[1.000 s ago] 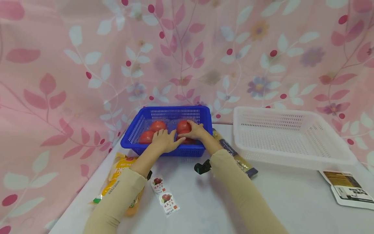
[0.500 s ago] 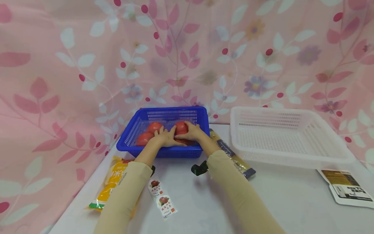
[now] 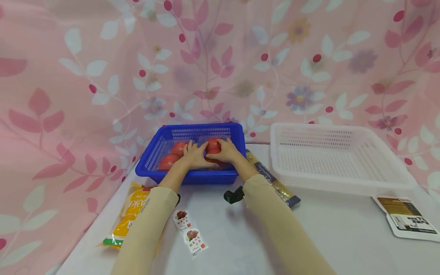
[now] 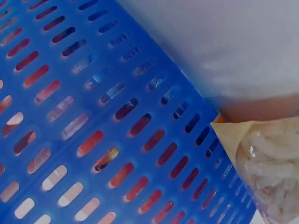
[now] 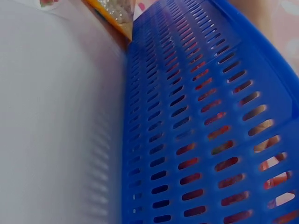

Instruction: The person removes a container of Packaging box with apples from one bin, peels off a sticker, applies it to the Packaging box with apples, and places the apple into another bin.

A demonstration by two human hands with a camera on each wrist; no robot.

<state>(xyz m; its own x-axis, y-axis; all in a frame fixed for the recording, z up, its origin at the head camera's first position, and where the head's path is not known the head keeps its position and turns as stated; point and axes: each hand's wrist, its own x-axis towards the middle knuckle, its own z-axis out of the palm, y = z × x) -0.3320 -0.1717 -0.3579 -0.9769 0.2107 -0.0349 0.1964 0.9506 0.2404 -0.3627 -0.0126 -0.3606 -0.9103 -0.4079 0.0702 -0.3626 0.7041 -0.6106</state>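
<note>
In the head view, round red fruits in clear plastic packs lie in a blue perforated basket (image 3: 192,178). My left hand (image 3: 196,157) reaches over the near rim, its thumb and forefinger spread round the left side of the right-hand pack of red fruit (image 3: 214,145). Opposite it, my right hand (image 3: 227,152) grips the right side of that pack with curled fingers. Two more red fruits (image 3: 168,162) sit left of my left hand. Both wrist views show mainly the basket's slotted wall (image 4: 117,102), with red showing through the slots; the fingertips are partly hidden.
A white perforated basket (image 3: 319,183) stands at the right. A yellow food bag (image 3: 132,210) lies at the left, a long gold-and-navy packet (image 3: 275,182) between the baskets. Fruit stickers (image 3: 192,236) lie in front, and a brown-and-white pouch (image 3: 409,219) at far right.
My left hand has shifted right, from beside the left fruits to the right-hand pack. My right hand's fingers have drawn in round that pack. The head view has turned slightly.
</note>
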